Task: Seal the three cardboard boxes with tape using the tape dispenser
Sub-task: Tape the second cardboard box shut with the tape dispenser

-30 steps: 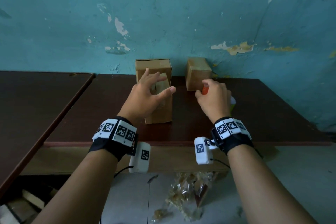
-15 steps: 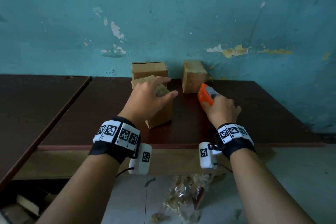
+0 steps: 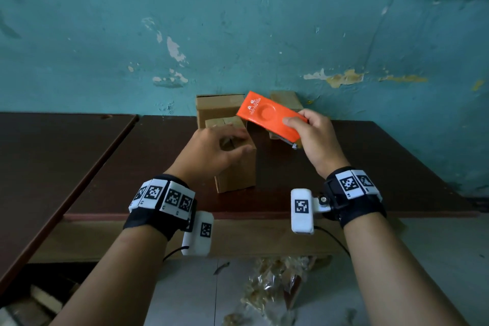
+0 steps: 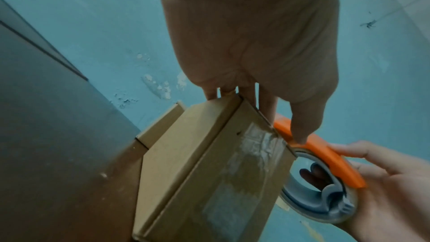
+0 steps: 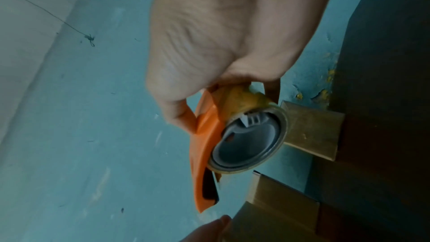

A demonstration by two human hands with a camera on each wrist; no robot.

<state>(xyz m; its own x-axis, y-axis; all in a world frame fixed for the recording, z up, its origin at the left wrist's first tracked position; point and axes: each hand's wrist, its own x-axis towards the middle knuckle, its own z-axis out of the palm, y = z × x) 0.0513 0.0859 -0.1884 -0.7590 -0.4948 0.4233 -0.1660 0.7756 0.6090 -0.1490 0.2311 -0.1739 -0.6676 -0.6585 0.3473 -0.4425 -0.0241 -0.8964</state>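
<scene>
Fingers (image 3: pixel 232 137) of our left hand (image 3: pixel 209 152) spread on near box (image 3: pixel 238 167); right hand (image 3: pixel 316 140) grips raised orange tape dispenser (image 3: pixel 267 116) above surface (image 3: pixel 397 167)

Matt cardboard box (image 3: pixel 238 167); glossy orange plastic dispenser (image 3: pixel 267 116); dark wood table (image 3: pixel 158 167).

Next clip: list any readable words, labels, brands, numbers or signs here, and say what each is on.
White logo and two lines of print on the orange tape dispenser, held in the right hand: too small and blurred to read.
Square black-and-white marker patterns on the wristbands: no words.
Cardboard boxes: no print visible.
</scene>
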